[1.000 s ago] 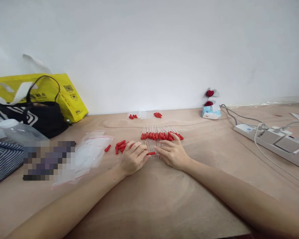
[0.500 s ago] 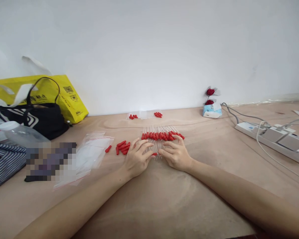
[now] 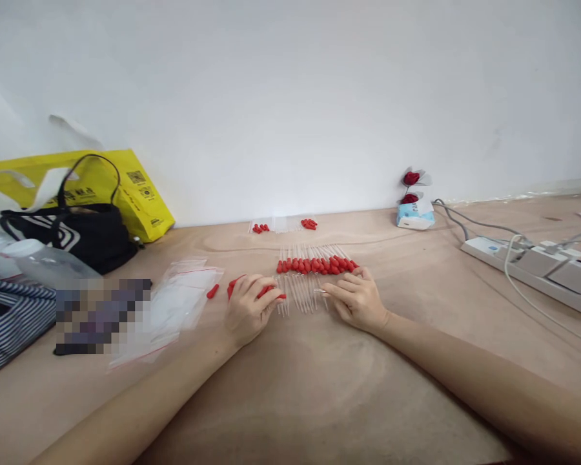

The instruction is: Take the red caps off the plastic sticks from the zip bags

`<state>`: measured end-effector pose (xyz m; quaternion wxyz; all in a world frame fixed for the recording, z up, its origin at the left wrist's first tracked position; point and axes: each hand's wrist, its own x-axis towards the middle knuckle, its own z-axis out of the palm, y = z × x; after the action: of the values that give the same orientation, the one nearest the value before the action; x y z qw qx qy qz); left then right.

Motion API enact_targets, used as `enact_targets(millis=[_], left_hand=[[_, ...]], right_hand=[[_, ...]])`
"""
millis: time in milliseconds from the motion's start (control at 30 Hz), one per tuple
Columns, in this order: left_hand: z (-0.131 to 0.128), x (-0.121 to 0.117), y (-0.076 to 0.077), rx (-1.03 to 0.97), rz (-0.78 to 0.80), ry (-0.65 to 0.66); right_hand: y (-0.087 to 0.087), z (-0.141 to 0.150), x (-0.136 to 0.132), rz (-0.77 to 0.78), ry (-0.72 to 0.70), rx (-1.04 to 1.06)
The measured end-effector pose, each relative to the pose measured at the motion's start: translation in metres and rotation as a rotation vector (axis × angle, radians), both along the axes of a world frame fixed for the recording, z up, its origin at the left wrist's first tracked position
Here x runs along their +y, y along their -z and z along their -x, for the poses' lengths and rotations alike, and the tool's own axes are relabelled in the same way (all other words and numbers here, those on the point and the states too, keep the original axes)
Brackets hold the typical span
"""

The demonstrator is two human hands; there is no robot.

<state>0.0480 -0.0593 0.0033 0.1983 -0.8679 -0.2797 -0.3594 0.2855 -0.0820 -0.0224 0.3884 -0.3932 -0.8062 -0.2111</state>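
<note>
My left hand (image 3: 252, 310) is closed, with a red rubber bulb (image 3: 281, 296) poking out between thumb and forefinger. It hovers at the small pile of loose red bulbs and hides most of them. One separate bulb (image 3: 212, 291) lies to its left. In my right hand (image 3: 359, 300), thumb and fingers pinch a clear tube (image 3: 319, 290), its end pointing left. Between the hands, several bare clear tubes (image 3: 297, 297) lie side by side on the table. Just beyond them is a row of droppers (image 3: 314, 265), clear tubes fitted with red bulbs.
Clear zip bags (image 3: 181, 297) lie left on the wooden table (image 3: 319, 387). Further left are a bottle (image 3: 53, 261), a black bag (image 3: 97, 239) and a yellow bag (image 3: 150, 200). More red bulbs (image 3: 309, 224) lie by the wall. A power strip (image 3: 537, 265) with cables is at right.
Both hands were together around a red bulb over the bare tubes. Now they are apart: the left has moved left to the bulb pile, the right slightly right with a tube.
</note>
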Motion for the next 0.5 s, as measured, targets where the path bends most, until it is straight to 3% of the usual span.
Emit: enact_targets(millis=[133, 267, 367, 500], left_hand=[[0.006, 0.004, -0.004, -0.126, 0.149, -0.053], [0.025, 0.016, -0.014, -0.275, 0.244, -0.216], [0.045, 0.026, -0.022, -0.347, 0.327, -0.337], [0.065, 0.037, -0.026, -0.385, 0.579, -0.434]], right_hand=[[0.004, 0.000, -0.001, 0.167, 0.080, 0.006], [0.008, -0.005, 0.000, 0.343, 0.155, 0.003], [0.012, -0.008, 0.003, 0.392, 0.163, 0.026], [0.016, -0.006, 0.008, 0.374, 0.133, 0.082]])
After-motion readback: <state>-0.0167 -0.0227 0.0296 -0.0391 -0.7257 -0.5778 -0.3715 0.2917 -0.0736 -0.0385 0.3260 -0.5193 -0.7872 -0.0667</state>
